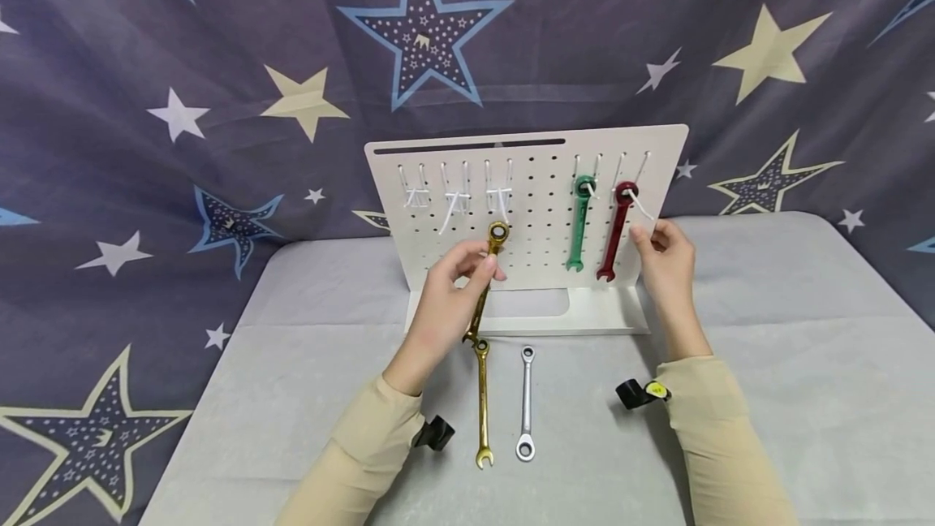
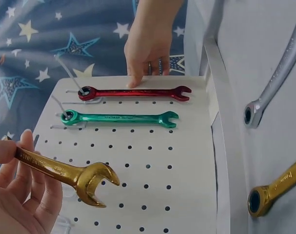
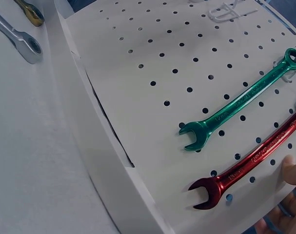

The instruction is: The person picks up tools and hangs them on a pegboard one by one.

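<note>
The left hand [image 1: 453, 291] pinches a gold wrench [image 2: 65, 170] between thumb and fingers, the gap closed down to the shaft's width, near the middle of the head view. The hold sits just below the ring end, which points up and stays uncovered; the open end hangs down. That looks a sound place to grip: the shiny metal is probably stiff, fairly heavy for its length, hard to damage, but slick enough to swivel in a light pinch. The right hand [image 1: 668, 262] grips the side edge of the white pegboard [image 1: 540, 250], thumb in front, fingers behind, beside the red wrench [image 1: 615, 235]. That one and the green wrench [image 1: 579, 226] hang from hooks at the board's right; three more hooks [image 1: 456, 197] sit upper left of it. At lower centre, another gold wrench [image 1: 483, 404] and a silver wrench [image 1: 527, 400] lie on the table [image 1: 292, 428].
</note>
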{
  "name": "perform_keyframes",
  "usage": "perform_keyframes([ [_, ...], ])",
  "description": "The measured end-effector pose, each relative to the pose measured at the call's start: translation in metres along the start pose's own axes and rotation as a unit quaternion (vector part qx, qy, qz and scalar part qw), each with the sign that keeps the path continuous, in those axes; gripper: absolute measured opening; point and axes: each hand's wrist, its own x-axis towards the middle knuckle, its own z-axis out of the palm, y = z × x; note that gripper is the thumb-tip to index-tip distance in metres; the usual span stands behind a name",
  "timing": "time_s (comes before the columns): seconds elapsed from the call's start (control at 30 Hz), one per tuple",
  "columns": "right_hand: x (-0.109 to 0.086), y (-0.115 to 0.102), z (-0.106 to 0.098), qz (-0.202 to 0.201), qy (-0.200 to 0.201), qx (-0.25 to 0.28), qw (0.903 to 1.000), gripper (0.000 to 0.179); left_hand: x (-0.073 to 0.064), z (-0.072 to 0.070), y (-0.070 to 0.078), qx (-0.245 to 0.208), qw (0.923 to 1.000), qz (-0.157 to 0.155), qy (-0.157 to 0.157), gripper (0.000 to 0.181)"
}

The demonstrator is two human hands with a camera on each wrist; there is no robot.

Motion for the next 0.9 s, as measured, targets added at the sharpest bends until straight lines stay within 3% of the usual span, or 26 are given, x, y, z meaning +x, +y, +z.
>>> perform_keyframes([
  [0.43, -0.001, 0.001, 0.0, -0.009, -0.001, 0.002, 1.0, 0.033, 0.004, 0.009, 0.006, -0.006, 0.9999, 0.011, 0.011, 0.023],
  [0.9, 0.0, 0.001, 0.0, -0.005, 0.002, -0.004, 1.0, 0.03, 0.016, 0.013, -0.004, -0.023, 0.9995, -0.007, 0.022, 0.019],
])
